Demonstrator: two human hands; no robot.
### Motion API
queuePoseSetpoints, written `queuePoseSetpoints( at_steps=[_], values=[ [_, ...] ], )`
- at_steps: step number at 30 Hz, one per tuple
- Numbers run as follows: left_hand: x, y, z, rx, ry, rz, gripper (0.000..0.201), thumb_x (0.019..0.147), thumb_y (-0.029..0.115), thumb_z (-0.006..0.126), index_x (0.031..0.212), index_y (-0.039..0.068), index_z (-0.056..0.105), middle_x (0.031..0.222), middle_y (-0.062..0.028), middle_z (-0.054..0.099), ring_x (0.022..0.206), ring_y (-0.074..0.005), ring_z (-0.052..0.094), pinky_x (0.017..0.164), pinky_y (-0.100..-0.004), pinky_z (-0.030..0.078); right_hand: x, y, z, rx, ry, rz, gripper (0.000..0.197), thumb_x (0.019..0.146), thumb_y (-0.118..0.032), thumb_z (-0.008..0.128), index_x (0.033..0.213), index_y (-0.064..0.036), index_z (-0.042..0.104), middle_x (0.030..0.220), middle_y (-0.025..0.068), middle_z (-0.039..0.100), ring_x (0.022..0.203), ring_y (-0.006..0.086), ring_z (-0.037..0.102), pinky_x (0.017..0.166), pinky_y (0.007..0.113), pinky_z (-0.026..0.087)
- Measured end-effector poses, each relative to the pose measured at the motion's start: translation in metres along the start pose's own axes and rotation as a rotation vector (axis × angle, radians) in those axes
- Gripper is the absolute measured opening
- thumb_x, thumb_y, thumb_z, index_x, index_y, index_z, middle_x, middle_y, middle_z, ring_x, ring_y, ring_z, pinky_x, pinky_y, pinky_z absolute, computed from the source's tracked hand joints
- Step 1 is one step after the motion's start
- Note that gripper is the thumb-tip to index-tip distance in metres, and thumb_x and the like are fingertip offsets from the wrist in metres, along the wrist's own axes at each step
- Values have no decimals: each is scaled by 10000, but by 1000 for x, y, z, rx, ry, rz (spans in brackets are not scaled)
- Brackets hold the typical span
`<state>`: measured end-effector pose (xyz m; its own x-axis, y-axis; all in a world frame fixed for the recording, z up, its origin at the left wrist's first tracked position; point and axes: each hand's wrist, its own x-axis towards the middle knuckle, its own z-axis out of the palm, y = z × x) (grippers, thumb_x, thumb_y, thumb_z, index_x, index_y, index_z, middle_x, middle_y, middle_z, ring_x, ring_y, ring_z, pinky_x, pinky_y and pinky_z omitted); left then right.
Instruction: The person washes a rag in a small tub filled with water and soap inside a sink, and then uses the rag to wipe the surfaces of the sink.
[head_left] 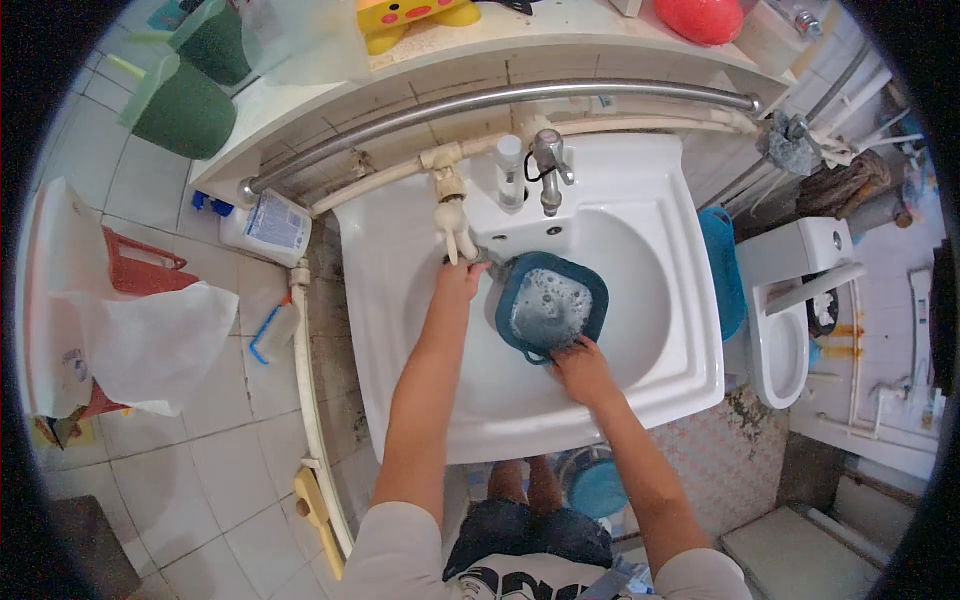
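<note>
The right hand [583, 368] pinches the blue basin [508, 292] at its near rim; a soapy slip could spill suds [550, 300]. I cannot tell the left hand's [462, 277] grip beside the cream tap [451, 190].

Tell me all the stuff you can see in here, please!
Sink: 1, white, middle
Square tub: 1, dark blue, in the sink, with whitish foam inside
Plastic tap: 1, cream, sink's back left
Metal tap: 1, silver, sink's back
Cylinder: 1, clear, between the taps
Rail: 1, silver, behind the sink
Shelf: 1, white, top
Scoops: 2, green, upper left
Jug: 1, white, left of the sink
Toilet: 1, white, right
Blue basin: 1, blue, beside the toilet
Small clutter: uncounted, mixed colours, far right, too blurred
Left hand: 1, bare, below the plastic tap
Right hand: 1, bare, at the tub's near rim
</note>
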<state>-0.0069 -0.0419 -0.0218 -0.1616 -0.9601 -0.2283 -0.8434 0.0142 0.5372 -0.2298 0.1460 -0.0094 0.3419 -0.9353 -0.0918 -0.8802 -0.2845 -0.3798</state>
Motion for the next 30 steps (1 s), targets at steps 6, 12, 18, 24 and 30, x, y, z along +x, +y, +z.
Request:
queuePoseSetpoints(
  at_steps=[6,12,18,24,30],
  values=[
    [5,12,23,12,8,-35,444,840,326,626,963,-99,587,879,-223,631,819,-313,613,683,-385,511,-2,2,8,-40,-40,14,237,840,-271,531,959,-93,633,889,113,660,916,264,610,980,404,366],
    [17,53,72,-183,144,-56,318,822,205,633,1014,-43,580,990,-188,602,868,-294,595,700,-365,519,-5,1,-6,-90,-229,90,182,825,-237,529,832,-96,645,768,101,660,820,266,632,961,389,377],
    [45,64,69,-116,70,30,307,819,266,639,935,-18,632,920,-203,630,833,-323,600,696,-384,502,-19,-7,-20,-53,-145,39,223,836,-252,520,759,-83,643,770,114,656,827,273,628,952,408,379],
    [31,106,49,-187,72,-7,301,804,264,663,889,-24,659,827,-202,650,775,-334,605,689,-390,488,-25,5,-10,-20,-72,55,204,827,-235,521,732,-89,629,738,114,649,809,277,629,966,407,375],
    [53,67,97,-66,80,10,281,789,224,674,877,-41,643,803,-197,645,754,-322,608,677,-390,497,-14,-7,4,41,-21,-20,194,817,-230,520,727,-93,624,711,100,645,781,270,631,952,409,389]
  ],
)
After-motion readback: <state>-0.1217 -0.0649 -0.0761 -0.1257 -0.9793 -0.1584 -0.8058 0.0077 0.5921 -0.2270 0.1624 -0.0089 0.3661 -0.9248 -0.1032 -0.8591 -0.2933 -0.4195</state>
